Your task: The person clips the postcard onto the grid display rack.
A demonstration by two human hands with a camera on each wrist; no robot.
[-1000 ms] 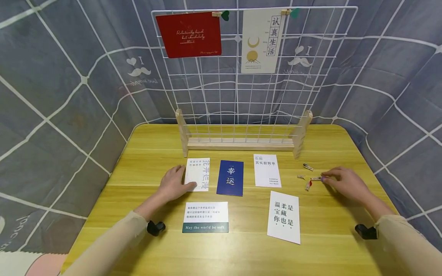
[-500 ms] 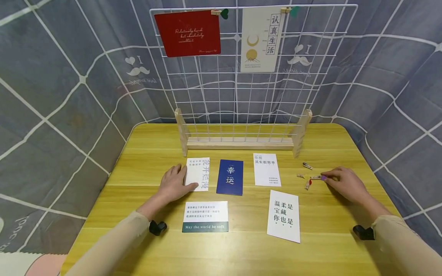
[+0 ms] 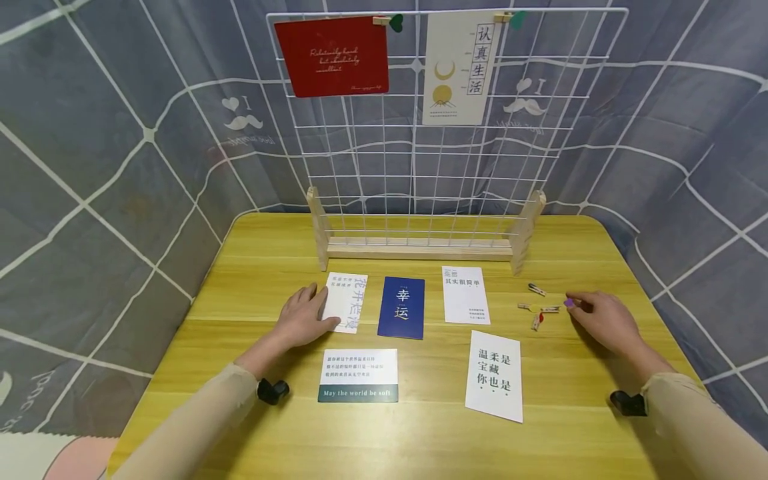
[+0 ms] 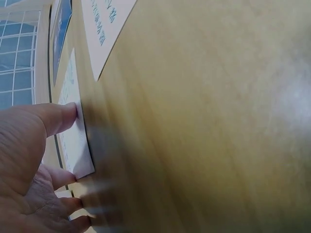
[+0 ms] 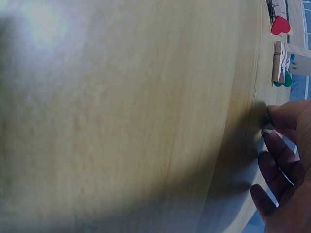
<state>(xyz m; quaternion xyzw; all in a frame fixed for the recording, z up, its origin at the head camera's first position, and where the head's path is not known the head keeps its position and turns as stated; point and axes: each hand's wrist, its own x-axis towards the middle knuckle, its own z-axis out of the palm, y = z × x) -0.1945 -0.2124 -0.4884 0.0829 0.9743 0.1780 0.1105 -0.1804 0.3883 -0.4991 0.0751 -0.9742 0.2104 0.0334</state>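
1. A person's left hand rests flat on the yellow wooden counter, fingers straight, thumb and fingertips pressing the near edge of a white upright card with pale grey Chinese lettering; the left wrist view shows the thumb on that card's edge.
2. The right hand pinches a small wooden clothespin with a purple tip between thumb and forefinger, just off the counter and just right of three loose small wooden pegs.
3. The right wrist view shows the curled fingers near a red-heart peg, though the pinched clip is largely hidden there.
4. Beside the held card lie a navy blue card with gold characters, a white card with a black heading, a landscape white card with a dark green band and a tilted white card with large black characters.
5. Behind stands a white wire grid panel on a pale wooden base, carrying a clipped red card and a cream moon-and-sun card.
6. The step in hand appears to be the pick-up of card and clip together; the next move likely calls for lifting the thin card cleanly off the counter, keeping the clip secure.
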